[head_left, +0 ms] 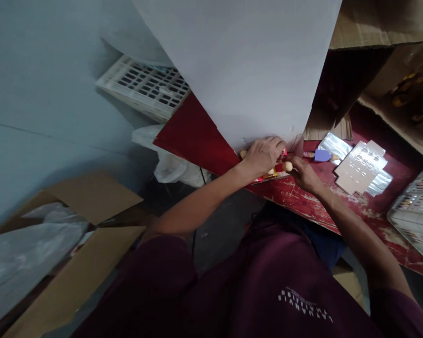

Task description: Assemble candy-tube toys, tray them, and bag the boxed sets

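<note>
My right hand point(302, 172) has its fingers closed at the pale, round-ended knob point(287, 166) of a small red piece. My left hand point(266, 154) lies just left of it, back upward, over several small red, yellow and beige pieces point(270, 173) near the table's front edge. Its fingers are bent and partly hidden, so I cannot make out whether they grip anything. To the right of my hands rests a purple piece point(322, 156) with a beige knob. Behind both hands stands a large white panel point(254, 70).
On the worn red table point(313, 204) are a flat cut-out card point(360, 166) and shiny clear plastic point(379, 182). A white basket point(418, 211) and an open carton point(402, 129) stand right. At left are a white crate point(144, 87) and an open cardboard box point(95, 197) holding clear plastic.
</note>
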Tool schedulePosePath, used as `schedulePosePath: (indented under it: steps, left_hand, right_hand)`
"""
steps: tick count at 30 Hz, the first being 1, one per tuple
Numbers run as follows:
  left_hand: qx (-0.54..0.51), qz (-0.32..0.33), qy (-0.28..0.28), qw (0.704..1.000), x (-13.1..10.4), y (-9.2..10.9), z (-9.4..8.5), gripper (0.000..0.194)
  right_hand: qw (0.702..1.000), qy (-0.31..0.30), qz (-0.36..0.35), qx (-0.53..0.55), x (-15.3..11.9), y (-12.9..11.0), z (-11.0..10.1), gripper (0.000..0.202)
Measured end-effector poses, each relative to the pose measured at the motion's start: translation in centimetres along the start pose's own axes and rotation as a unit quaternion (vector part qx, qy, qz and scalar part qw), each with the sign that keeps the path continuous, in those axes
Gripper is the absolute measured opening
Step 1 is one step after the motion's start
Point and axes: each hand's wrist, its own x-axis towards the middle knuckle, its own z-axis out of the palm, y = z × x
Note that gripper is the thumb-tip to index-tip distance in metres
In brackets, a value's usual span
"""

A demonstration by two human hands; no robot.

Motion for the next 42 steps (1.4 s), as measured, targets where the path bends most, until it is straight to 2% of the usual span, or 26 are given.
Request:
schedulePosePath:
  steps: [4, 6, 9, 13, 15, 18, 21, 23, 25, 27, 28, 29, 31, 33, 34, 36, 38, 39, 40, 42]
  left_hand:
    - [-0.006, 0.001, 0.003, 1.000, -0.2, 0.1, -0.1, 0.026]
    - [-0.015, -0.004, 0.009, 1.000, -0.6, 0.3, -0.6, 0.031]
    - [-0.047, 0.007, 0.051, 0.998, -1.5, 0.5, -1.0, 0.040]
    - [-0.098, 0.080, 0.094, 0.988, -2.3, 0.4, -0.2, 0.033]
    - [-0.111, 0.093, 0.104, 0.984, -2.3, 0.1, 0.6, 0.031]
    - [-0.133, 0.072, 0.133, 0.980, -2.2, -0.1, 1.5, 0.029]
    - [-0.138, 0.070, 0.131, 0.979, -2.1, -0.2, 1.8, 0.027]
    - [-0.127, 0.078, 0.118, 0.982, -2.0, -0.2, 1.8, 0.026]
    - [-0.116, 0.077, 0.108, 0.984, -1.8, -0.3, 1.7, 0.024]
    - [-0.109, 0.070, 0.099, 0.987, -1.9, -0.1, 1.3, 0.024]
    - [-0.105, 0.067, 0.100, 0.987, -2.0, 0.1, 1.0, 0.024]
    - [-0.100, 0.063, 0.107, 0.987, -2.3, 0.4, 0.6, 0.024]
    - [-0.094, 0.062, 0.139, 0.984, -3.1, 1.7, -0.3, 0.027]
    - [-0.100, 0.086, 0.170, 0.977, -3.9, 3.7, -0.8, 0.032]
    - [-0.106, 0.107, 0.176, 0.973, -4.2, 4.8, -0.8, 0.037]
    - [-0.112, 0.157, 0.167, 0.967, -4.3, 7.2, -0.2, 0.044]
    - [-0.113, 0.194, 0.125, 0.966, -4.0, 9.1, 1.2, 0.047]
    - [-0.118, 0.202, 0.095, 0.967, -3.8, 9.8, 1.9, 0.047]
    - [-0.128, 0.202, 0.062, 0.969, -3.7, 10.3, 2.7, 0.046]
    - [-0.161, 0.179, 0.013, 0.971, -3.7, 10.8, 4.0, 0.046]
  right_hand:
    - [1.000, 0.021, 0.007, -0.013, -1.1, 0.2, 0.3, 0.036]
    - [0.996, 0.058, 0.037, -0.050, -1.0, 0.3, 0.5, 0.036]
    - [0.987, 0.118, 0.069, -0.085, -0.3, 0.4, 1.7, 0.041]
    - [0.985, 0.125, 0.071, -0.096, 0.0, 0.2, 3.7, 0.030]
    - [0.984, 0.130, 0.071, -0.100, -0.4, 0.1, 3.6, 0.029]
    - [0.975, 0.158, 0.080, -0.132, -1.9, 1.2, 1.3, 0.035]
    - [0.945, 0.169, 0.146, -0.239, -3.5, 4.4, -2.8, 0.047]
    - [0.925, 0.112, 0.186, -0.312, -4.2, 7.0, -5.2, 0.062]
    - [0.913, 0.033, 0.195, -0.356, -4.6, 9.0, -6.5, 0.071]
    - [0.908, -0.016, 0.186, -0.375, -4.8, 9.9, -6.7, 0.065]
    - [0.908, -0.019, 0.183, -0.377, -5.0, 9.8, -6.6, 0.060]
    - [0.908, -0.007, 0.186, -0.374, -5.4, 9.3, -6.4, 0.056]
    - [0.912, 0.061, 0.216, -0.344, -6.6, 7.3, -6.3, 0.052]
    - [0.915, 0.139, 0.259, -0.276, -8.3, 4.0, -6.9, 0.052]
    - [0.919, 0.158, 0.281, -0.229, -9.3, 2.0, -7.6, 0.051]
    - [0.935, 0.122, 0.313, -0.117, -11.0, -2.2, -9.3, 0.047]
    - [0.941, 0.037, 0.335, 0.007, -12.3, -6.1, -11.0, 0.042]
    - [0.937, 0.018, 0.344, 0.057, -12.8, -7.8, -11.6, 0.040]
    - [0.931, 0.021, 0.352, 0.098, -13.2, -9.2, -12.0, 0.039]
    - [0.918, 0.083, 0.353, 0.162, -13.7, -11.2, -11.9, 0.045]
